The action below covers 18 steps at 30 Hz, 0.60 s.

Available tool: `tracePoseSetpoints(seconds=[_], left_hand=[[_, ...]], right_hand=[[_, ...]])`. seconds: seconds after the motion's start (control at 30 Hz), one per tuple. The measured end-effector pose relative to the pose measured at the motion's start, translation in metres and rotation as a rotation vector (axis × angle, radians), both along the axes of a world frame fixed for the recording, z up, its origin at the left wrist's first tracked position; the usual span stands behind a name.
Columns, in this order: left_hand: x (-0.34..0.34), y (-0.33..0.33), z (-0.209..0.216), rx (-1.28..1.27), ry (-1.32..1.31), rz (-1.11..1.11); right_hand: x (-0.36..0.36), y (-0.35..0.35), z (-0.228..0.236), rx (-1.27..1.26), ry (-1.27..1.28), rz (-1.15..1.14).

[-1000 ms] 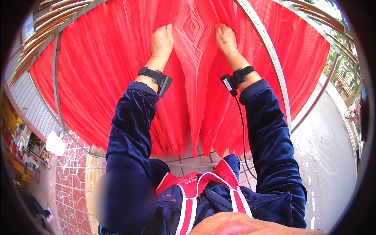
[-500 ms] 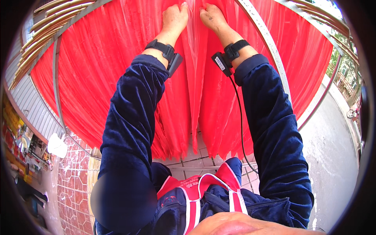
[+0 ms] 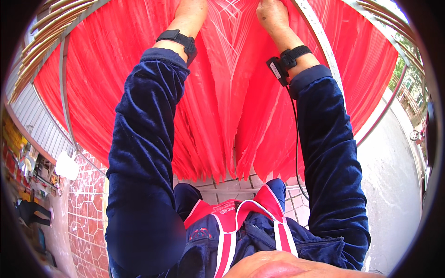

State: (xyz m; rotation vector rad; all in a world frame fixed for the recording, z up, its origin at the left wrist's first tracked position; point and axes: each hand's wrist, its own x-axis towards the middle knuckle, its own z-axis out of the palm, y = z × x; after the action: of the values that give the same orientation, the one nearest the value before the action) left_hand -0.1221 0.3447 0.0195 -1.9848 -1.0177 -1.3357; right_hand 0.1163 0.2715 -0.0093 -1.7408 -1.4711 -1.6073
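A wide curtain of thin red strands (image 3: 218,106) hangs in front of me, packed in long folds with ragged lower ends. My left hand (image 3: 192,10) lies against it at the top edge of the view, its fingers cut off by the frame. To the right, my right hand (image 3: 273,13) is closed on the red strands, with its fingertips only partly visible. Between the two hands the material is spread apart, and pale lines cross in a lattice that narrows downward to a point. Each wrist wears a black strap.
Metal frame bars (image 3: 320,34) curve past the curtain on both sides, and rows of rods (image 3: 53,34) stick out at its upper corners. Red and pale tiles (image 3: 88,208) cover the floor at left, near a white bucket (image 3: 67,166). Grey pavement (image 3: 391,185) runs along the right.
My hands have moved apart and farther up, the left one partly out of view. The red strands between them have spread from a narrow gap into a wider crossed lattice.
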Motion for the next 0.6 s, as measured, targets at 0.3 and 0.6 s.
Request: tracePoseSetpoints(seconds=[0.3,0.6], left_hand=[[0.004,-0.036,-0.022,-0.009,-0.153,-0.143],[0.018,-0.060,-0.136,-0.308,-0.274,-0.403]], right_hand=[[-0.030,-0.042,-0.014,0.209,0.674,0.612],[-0.049,-0.022,-0.096,-0.125,1.135,1.062]])
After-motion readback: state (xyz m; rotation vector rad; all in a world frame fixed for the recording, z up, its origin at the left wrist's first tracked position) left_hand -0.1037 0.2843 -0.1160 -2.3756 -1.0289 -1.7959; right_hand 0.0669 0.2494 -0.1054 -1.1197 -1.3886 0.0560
